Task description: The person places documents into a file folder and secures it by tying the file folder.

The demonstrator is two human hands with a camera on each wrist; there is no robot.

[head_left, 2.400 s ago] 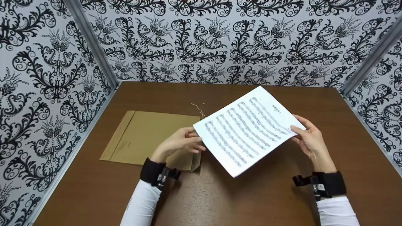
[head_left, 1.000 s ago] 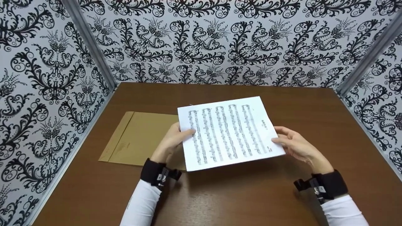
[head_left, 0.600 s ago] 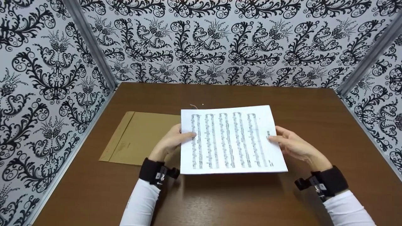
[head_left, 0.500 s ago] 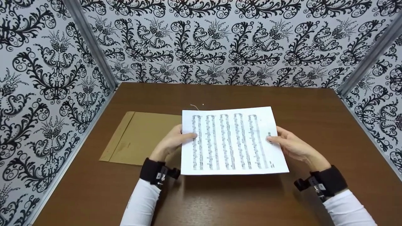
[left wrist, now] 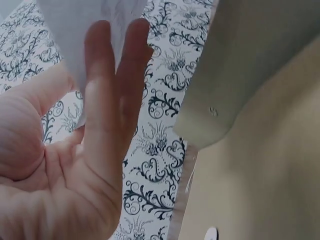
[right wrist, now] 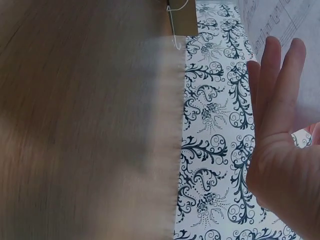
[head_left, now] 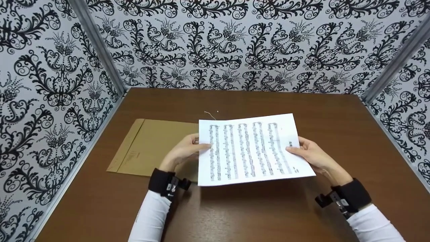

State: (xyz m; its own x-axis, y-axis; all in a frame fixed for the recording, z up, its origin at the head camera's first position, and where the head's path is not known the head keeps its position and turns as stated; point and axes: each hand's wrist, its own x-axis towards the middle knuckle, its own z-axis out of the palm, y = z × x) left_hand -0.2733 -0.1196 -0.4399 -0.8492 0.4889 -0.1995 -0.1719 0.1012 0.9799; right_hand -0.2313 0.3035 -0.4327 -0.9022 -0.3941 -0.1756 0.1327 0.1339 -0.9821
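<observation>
Both hands hold white sheet music (head_left: 248, 151) above the table, its staves running up and down in the head view. At its left edge my left hand (head_left: 183, 153) pinches it, thumb on the printed face and fingers behind. The right hand (head_left: 314, 154) grips the opposite edge the same way, thumb near the small printed title. In the left wrist view the fingers (left wrist: 100, 100) lie straight against the back of the paper (left wrist: 95, 30). The right wrist view shows the right hand's fingers (right wrist: 280, 85) extended behind the sheet (right wrist: 280, 20).
A brown cardboard envelope (head_left: 151, 144) lies on the brown table (head_left: 248, 215) at the left, its right part hidden behind the sheet and left hand. A thin string (head_left: 210, 115) sticks out beyond it. Patterned walls (head_left: 221, 43) enclose the table at back and sides.
The left hand has come from beside the sheet to pinch its left edge. The sheet has turned from slanted to nearly square, and lately shifted slightly right, its lower right corner rising.
</observation>
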